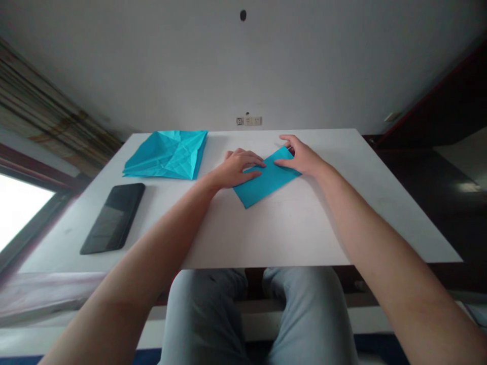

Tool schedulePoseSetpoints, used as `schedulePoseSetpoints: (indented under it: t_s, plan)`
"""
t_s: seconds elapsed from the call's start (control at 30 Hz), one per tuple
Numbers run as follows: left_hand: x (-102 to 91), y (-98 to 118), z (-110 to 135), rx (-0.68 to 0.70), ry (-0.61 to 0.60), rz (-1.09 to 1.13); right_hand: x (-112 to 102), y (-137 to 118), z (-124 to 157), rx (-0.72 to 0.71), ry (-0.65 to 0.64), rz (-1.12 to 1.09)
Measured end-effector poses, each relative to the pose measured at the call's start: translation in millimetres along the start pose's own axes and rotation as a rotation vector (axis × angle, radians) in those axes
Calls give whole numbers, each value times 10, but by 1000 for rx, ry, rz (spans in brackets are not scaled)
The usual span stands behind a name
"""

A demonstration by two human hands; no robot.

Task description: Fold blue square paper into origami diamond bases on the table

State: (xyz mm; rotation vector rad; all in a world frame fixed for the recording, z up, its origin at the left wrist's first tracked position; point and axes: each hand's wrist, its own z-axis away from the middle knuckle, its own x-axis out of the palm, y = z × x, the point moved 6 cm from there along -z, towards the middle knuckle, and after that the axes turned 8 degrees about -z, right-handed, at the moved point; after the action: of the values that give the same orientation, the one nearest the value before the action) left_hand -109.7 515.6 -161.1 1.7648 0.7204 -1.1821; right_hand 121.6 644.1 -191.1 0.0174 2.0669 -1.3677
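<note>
Our white table [289, 228] stands below a wall socket [248, 120]. Our left hand [236, 170] and right hand [300, 157] pin folded blue paper [268, 177], fingers flat.

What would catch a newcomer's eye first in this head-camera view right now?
The bright turquoise folded paper stands out first, near the middle of the white table, with the left hand and right hand resting on it from either side. Further left, by the table's far edge, lies a larger creased sheet of the same colour. Nearer the left side sits a black tablet.
</note>
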Motion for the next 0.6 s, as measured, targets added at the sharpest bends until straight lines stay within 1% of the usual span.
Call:
schedulePoseSetpoints:
  t_s: [0.13, 0.2, 0.27, 0.33, 0.37, 0.43, 0.53, 0.6]
  plan:
    - [9, -27, 1, -29, 27, 32, -14, -110, -3, -94, -24, -20]
    - [12, -42, 3, -41, 35, 60, -37, -174, -2, -130, -5, -29]
    - [8, -55, 3, -50, 29, 56, -63, -245, 7, -141, 24, -50]
    - [-9, -78, -1, -76, 29, 18, -65, -335, 31, -134, 11, -90]
    - [-21, -90, -3, -92, 32, -2, -51, -387, 49, -124, -21, -115]
    - [-37, -97, -11, -99, 37, -30, 4, -485, 98, -78, -135, -177]
    - [-27, -61, -25, -41, 31, -49, 106, -578, 186, 17, -332, -239]
    - [-9, -42, -29, -18, 29, -59, 147, -590, 220, 43, -412, -216]
